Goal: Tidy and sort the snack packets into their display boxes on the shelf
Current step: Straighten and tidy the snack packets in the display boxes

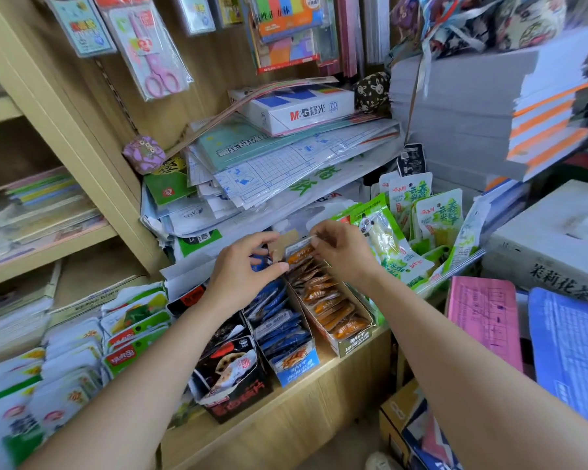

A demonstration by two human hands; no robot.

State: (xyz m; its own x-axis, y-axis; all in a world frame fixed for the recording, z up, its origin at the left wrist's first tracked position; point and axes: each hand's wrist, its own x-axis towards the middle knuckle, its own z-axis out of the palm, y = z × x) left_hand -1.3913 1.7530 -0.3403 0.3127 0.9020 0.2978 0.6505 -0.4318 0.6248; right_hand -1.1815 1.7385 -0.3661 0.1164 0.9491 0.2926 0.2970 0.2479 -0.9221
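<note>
2 bare forearms reached in from the bottom edge toward the back of the shelf (286,418). The right hand (340,249) pinched the clear top seal of an orange packet (299,254) between thumb and fingertips, the other fingers curled loosely. The left hand (245,269) was curled too, its thumb tip against the packet's lower left edge, and it seemed to pinch the brown cardboard flap (286,242) just beside it, though the overlap made this hard to tell. The packet stood upright at the far end of the orange display box (350,337), behind a row of matching packets. Touching that box on its left was a blue display box (296,364), then a black display box (231,378). Green packets (387,239) leaned in a heap just right of the right hand. White and green packets (82,351) lay stacked at lower left. A paper stack (286,154) sat above the hands, with a white ream box (302,106) on top.
</note>
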